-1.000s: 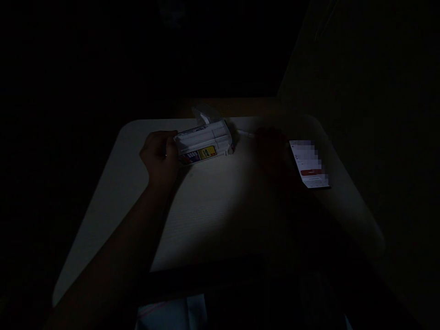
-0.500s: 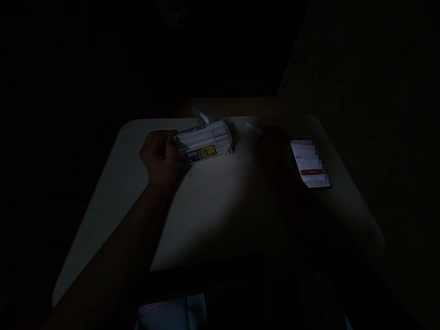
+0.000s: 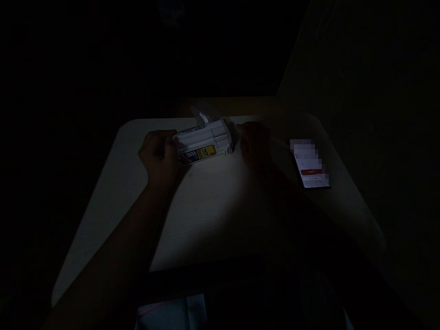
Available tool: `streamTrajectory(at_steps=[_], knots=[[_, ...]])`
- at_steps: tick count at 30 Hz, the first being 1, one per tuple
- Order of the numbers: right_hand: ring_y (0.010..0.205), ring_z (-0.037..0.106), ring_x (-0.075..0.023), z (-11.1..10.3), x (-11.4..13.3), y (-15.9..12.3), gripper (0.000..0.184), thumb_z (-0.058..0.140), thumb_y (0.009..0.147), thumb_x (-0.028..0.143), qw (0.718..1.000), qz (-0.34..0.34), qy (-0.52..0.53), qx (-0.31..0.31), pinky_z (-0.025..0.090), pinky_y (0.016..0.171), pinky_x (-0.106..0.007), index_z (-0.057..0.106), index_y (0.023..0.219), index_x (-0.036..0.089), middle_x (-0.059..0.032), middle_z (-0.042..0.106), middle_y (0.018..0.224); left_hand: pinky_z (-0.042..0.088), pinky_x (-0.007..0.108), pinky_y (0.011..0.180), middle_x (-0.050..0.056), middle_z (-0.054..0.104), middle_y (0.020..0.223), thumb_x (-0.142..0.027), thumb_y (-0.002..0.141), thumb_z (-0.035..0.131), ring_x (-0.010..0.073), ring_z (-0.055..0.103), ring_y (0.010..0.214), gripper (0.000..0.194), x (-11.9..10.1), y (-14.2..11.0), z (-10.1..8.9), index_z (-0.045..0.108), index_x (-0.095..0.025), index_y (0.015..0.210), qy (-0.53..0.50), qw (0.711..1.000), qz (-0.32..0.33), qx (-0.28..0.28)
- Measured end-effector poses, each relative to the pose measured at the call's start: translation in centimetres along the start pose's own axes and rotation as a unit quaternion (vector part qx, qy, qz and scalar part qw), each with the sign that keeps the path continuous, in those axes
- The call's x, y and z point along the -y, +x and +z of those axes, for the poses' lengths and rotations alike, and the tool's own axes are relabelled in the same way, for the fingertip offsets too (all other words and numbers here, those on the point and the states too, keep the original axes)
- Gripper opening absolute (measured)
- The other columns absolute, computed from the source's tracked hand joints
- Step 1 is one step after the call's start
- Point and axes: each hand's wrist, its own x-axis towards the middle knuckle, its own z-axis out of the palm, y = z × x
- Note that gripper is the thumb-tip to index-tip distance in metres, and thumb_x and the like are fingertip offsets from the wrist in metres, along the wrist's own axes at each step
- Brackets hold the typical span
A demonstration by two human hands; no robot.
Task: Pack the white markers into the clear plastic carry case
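The left forearm (image 3: 117,243) slants up from the lower left corner over the desk (image 3: 199,206), and the left hand (image 3: 156,151) sits at its end, knuckles outward and fingers curled in. Thumb and fingers are closed on the near-left end of a white box (image 3: 202,137), pinching it firmly enough that no gap shows.

The right forearm (image 3: 309,215) comes in from the lower right, angled up and to the left in deep shade. The right hand (image 3: 256,142) is past the box's right end, just beside it, with a fingertip pointing left toward it. Its fingers look bent, but it is too dark to tell how far they are closed or whether they grip anything. A faint pale strip (image 3: 280,141) shows to the right of this hand; what it is cannot be made out.

The box is on the far half of the desk, left of the right hand. Its long axis runs mostly crosswise, the right end tilted a little toward the far edge. A blue and yellow label (image 3: 206,152) lines its near side, and a clear flap (image 3: 204,113) sticks up behind it. A lit phone (image 3: 311,165) lies to the right.
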Motion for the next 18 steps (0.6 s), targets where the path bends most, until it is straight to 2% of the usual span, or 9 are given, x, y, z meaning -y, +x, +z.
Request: streamTrajectory(at_steps=[1, 3, 5, 11, 16, 18], knots=[[0.109, 0.053, -0.0290, -0.1, 0.8, 0.1, 0.041, 0.035, 0.087, 0.011, 1.000, -0.012, 0.000, 0.022, 0.040, 0.096, -0.051, 0.058, 0.121, 0.010, -0.0163, 0.061, 0.113, 0.048, 0.029, 0.081, 0.007, 0.067, 0.096, -0.024, 0.089, 0.051, 0.0151, 0.061, 0.091, 0.022, 0.0, 0.0, 0.0, 0.069, -0.012, 0.095, -0.003, 1.000, 0.004, 0.000], [0.111, 0.052, -0.0252, 0.0, 1.9, 0.1, 0.040, 0.036, 0.086, 0.008, 0.999, -0.014, 0.016, 0.036, 0.042, 0.097, -0.042, 0.058, 0.119, 0.011, -0.0151, 0.060, 0.117, 0.048, 0.029, 0.082, 0.007, 0.067, 0.096, -0.021, 0.089, 0.052, 0.0151, 0.061, 0.091, 0.021, 0.0, 0.0, 0.1, 0.069, -0.012, 0.095, -0.008, 1.000, 0.009, -0.002], [0.110, 0.051, -0.0238, 0.1, 2.2, 0.0, 0.037, 0.038, 0.086, 0.007, 0.999, -0.021, 0.028, 0.039, 0.043, 0.098, -0.038, 0.059, 0.117, 0.011, -0.0146, 0.059, 0.118, 0.049, 0.028, 0.081, 0.007, 0.067, 0.096, -0.020, 0.089, 0.052, 0.0144, 0.061, 0.090, 0.020, 0.0, 0.0, 0.1, 0.069, -0.011, 0.095, -0.012, 1.000, 0.004, -0.004], [0.107, 0.051, -0.0230, 0.7, 1.1, 0.1, 0.031, 0.041, 0.088, 0.010, 0.998, -0.037, 0.043, 0.009, 0.043, 0.095, -0.039, 0.062, 0.109, 0.018, -0.0104, 0.060, 0.114, 0.049, 0.029, 0.082, 0.007, 0.066, 0.097, -0.022, 0.091, 0.051, 0.0139, 0.060, 0.090, 0.022, 0.0, 0.0, 0.1, 0.068, -0.010, 0.095, -0.006, 1.000, 0.006, 0.001], [0.105, 0.050, -0.0225, 0.8, 0.7, 0.3, 0.026, 0.045, 0.090, 0.015, 0.999, -0.018, 0.029, 0.024, 0.041, 0.096, -0.038, 0.062, 0.111, 0.017, -0.0106, 0.059, 0.109, 0.049, 0.029, 0.082, 0.007, 0.066, 0.097, -0.026, 0.092, 0.050, 0.0139, 0.060, 0.090, 0.024, -0.1, 0.1, 0.0, 0.068, -0.011, 0.095, -0.001, 1.000, 0.006, 0.009], [0.105, 0.051, -0.0221, 0.7, 0.5, 0.1, 0.026, 0.043, 0.091, 0.015, 1.000, -0.011, 0.021, 0.012, 0.040, 0.096, -0.037, 0.062, 0.109, 0.017, -0.0103, 0.059, 0.108, 0.049, 0.028, 0.080, 0.007, 0.066, 0.096, -0.028, 0.092, 0.050, 0.0139, 0.060, 0.089, 0.025, -0.3, 0.1, -0.1, 0.068, -0.011, 0.095, 0.007, 1.000, 0.004, 0.007]])
